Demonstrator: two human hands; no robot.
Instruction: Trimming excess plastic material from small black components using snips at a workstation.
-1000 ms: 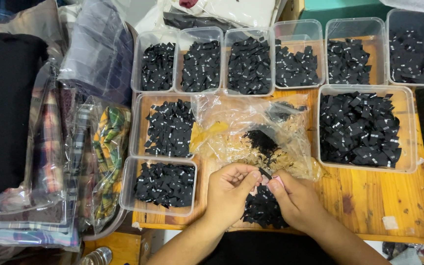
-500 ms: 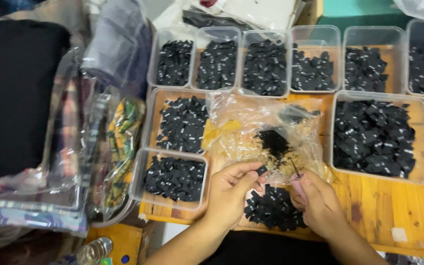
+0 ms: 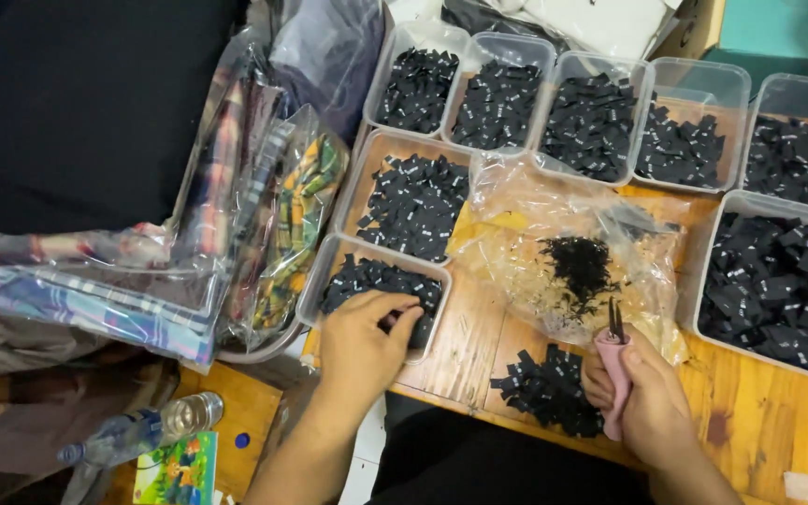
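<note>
Your left hand (image 3: 359, 344) drops a black tag into the lower-left tub (image 3: 322, 282), right hand (image 3: 642, 397) grips pink snips (image 3: 615, 369); small pile (image 3: 546, 390) left unsorted on table (image 3: 759, 440).

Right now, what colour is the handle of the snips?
Pink; the snips show in the head view, held in the right hand.

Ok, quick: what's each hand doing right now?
Left hand: fingers curled down into the nearest clear tub of black tags, touching them; whether it grips one cannot be told.
Right hand: closed on pink-handled snips.
</note>
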